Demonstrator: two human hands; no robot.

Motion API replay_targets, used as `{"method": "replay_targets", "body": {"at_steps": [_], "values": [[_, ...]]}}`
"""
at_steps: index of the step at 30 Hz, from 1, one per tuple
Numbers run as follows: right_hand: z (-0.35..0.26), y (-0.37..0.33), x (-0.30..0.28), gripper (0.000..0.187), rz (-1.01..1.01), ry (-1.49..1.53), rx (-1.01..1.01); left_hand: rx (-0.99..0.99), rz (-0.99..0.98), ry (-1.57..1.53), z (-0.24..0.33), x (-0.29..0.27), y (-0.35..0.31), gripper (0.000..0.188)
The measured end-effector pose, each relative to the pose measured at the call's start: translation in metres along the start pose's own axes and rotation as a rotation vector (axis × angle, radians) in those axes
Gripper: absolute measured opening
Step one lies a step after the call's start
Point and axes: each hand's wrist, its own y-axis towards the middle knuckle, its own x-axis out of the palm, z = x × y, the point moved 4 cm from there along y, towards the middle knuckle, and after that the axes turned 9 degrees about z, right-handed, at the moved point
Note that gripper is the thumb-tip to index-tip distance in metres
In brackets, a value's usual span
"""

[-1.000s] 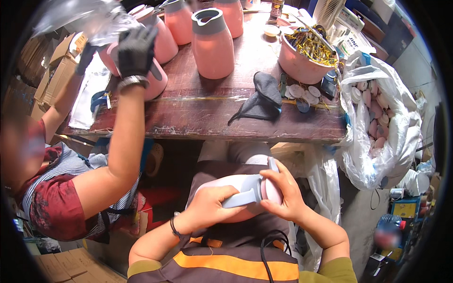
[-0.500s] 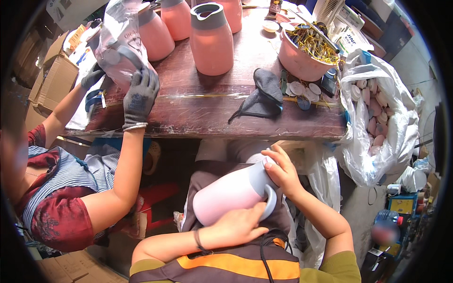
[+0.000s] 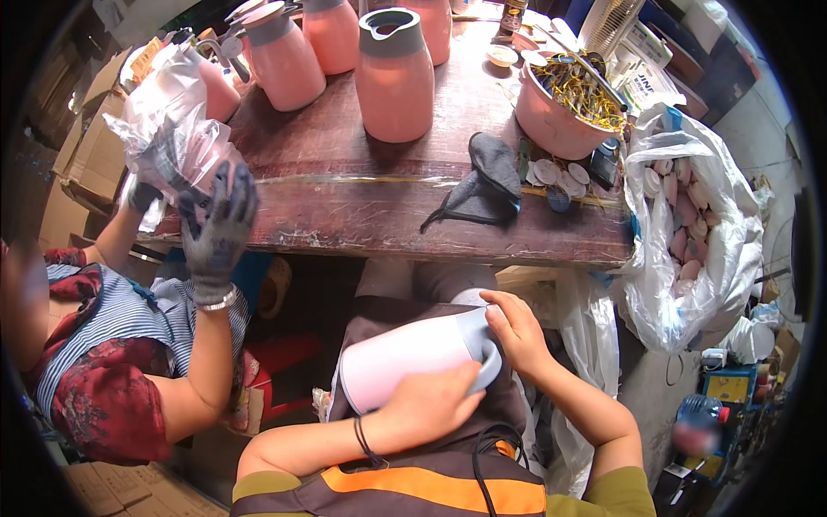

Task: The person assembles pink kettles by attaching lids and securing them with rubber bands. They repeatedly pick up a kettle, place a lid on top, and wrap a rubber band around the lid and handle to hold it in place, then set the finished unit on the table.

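Observation:
A pink vacuum jug (image 3: pixel 392 355) with a grey collar and handle lies tilted across my lap, its neck toward the right. My left hand (image 3: pixel 431 402) is closed at the handle side, its fingers reaching the grey handle (image 3: pixel 489 366). Around the grey neck end my right hand (image 3: pixel 519 334) is closed, hiding the mouth of the jug. On the table ahead stands a pink jug (image 3: pixel 394 95) with an open top, and several more pink jugs (image 3: pixel 284 65) are behind it to the left.
A co-worker's gloved hands (image 3: pixel 220 233) hold a clear plastic bag (image 3: pixel 177 142) at left. On the table lie a dark cloth mask (image 3: pixel 484 181) and a pink bucket (image 3: pixel 564 121) of yellow ties. A white sack (image 3: pixel 655 276) of pink parts hangs at the right edge.
The jug on my lap has shifted slightly left, and my left hand has moved a little left along it. The co-worker's bagged item has moved left and down, off the table's edge.

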Motion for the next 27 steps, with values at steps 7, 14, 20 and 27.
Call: {"method": "replay_targets", "body": {"at_steps": [7,14,20,27], "values": [[-0.087,-0.038,-0.043,0.073,-0.263,0.173,-0.798,-0.188,-0.396,-0.853,-0.074,-0.088,0.038,0.023],[-0.113,-0.057,-0.020,0.057,-0.136,0.330,-1.201,-0.274,-0.560,-0.976,-0.082,-0.055,0.029,0.027],[-0.053,-0.003,-0.005,0.035,0.018,0.398,-0.272,-0.356,0.152,-0.294,-0.028,-0.079,0.009,0.034],[-0.022,0.034,0.026,0.045,-0.095,0.466,0.187,-0.249,0.287,-0.045,-0.015,-0.064,0.009,0.035]]}}
